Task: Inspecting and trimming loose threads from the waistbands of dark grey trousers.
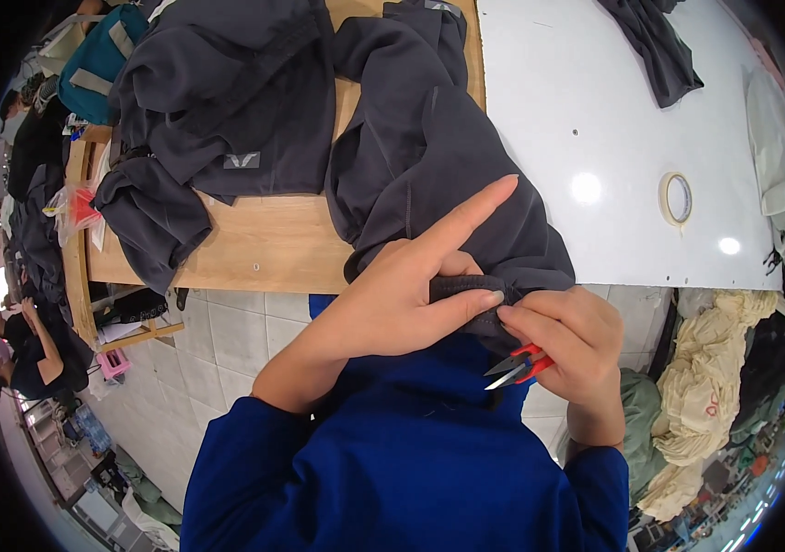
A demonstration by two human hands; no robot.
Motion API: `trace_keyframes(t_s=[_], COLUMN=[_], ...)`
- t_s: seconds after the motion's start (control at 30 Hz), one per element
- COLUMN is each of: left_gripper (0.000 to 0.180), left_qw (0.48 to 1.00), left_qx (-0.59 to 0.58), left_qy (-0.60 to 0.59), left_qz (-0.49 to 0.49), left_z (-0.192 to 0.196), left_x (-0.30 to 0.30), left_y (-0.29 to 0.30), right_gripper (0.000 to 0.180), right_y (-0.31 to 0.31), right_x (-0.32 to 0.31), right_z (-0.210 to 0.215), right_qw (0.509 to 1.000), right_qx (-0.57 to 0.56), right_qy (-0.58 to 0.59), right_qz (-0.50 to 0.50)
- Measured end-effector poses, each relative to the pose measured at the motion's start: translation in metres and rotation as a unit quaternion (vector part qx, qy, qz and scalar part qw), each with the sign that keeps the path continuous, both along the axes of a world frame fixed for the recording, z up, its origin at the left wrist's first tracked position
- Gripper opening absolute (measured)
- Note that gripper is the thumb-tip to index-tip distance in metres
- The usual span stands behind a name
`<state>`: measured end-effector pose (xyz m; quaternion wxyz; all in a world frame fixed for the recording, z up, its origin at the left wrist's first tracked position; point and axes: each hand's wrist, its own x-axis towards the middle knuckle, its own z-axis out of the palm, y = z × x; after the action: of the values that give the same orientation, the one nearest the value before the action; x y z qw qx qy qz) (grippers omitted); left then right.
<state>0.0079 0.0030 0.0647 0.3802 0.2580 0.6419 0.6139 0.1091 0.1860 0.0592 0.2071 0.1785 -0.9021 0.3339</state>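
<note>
A dark grey garment [452, 170] lies over the table edge, and its stitched end hangs toward me. My left hand [402, 294] pinches that stitched edge between the thumb and the folded fingers, while its index finger points out straight over the cloth. At the same edge, my right hand [572, 336] grips the cloth with thumb and fingertip. Tucked in the right hand is a pair of thread snips [523, 365] with red handles, its blades pointing left and spread apart. The snips' blades do not touch the cloth.
More dark grey garments [227, 92] are heaped on the wooden table [254, 244] at left. The white tabletop [567, 221] holds a tape roll [677, 199] and another dark garment [659, 51]. Cream cloth bundles [705, 396] stand at right. Another person [38, 354] is at far left.
</note>
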Motion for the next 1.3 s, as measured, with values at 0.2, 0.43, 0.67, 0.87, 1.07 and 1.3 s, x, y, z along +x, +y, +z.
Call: trace_keyframes(t_s=[0.2,0.43,0.67,0.87,1.07,1.3], left_gripper=[0.081,0.081,0.082,0.082,0.082,0.082], left_qw=[1.000,1.000,0.999,1.000,1.000,1.000], left_qx=[-0.004,0.005,-0.003,0.003,-0.011,-0.014], left_qy=[0.005,0.013,0.019,0.010,0.010,0.013], left_qz=[-0.010,-0.012,-0.027,-0.017,-0.021,-0.020], left_z=[0.000,-0.002,-0.001,-0.001,0.000,-0.003], left_x=[-0.001,0.001,-0.001,0.000,0.000,0.002], left_y=[-0.003,-0.004,-0.007,-0.006,-0.006,-0.005], right_gripper=[0.030,0.029,0.028,0.030,0.030,0.027], right_y=[0.001,-0.002,-0.004,-0.002,-0.001,-0.003], right_x=[-0.002,0.001,0.003,0.000,0.003,0.005], right_z=[0.009,0.006,0.005,0.008,0.009,0.010], right_qw=[0.994,0.983,0.992,0.995,0.990,0.981], right_qx=[0.097,0.151,0.096,0.083,0.119,0.168], right_qy=[0.050,0.099,0.082,0.058,0.068,0.091], right_qz=[0.024,0.032,0.004,0.023,0.032,0.035])
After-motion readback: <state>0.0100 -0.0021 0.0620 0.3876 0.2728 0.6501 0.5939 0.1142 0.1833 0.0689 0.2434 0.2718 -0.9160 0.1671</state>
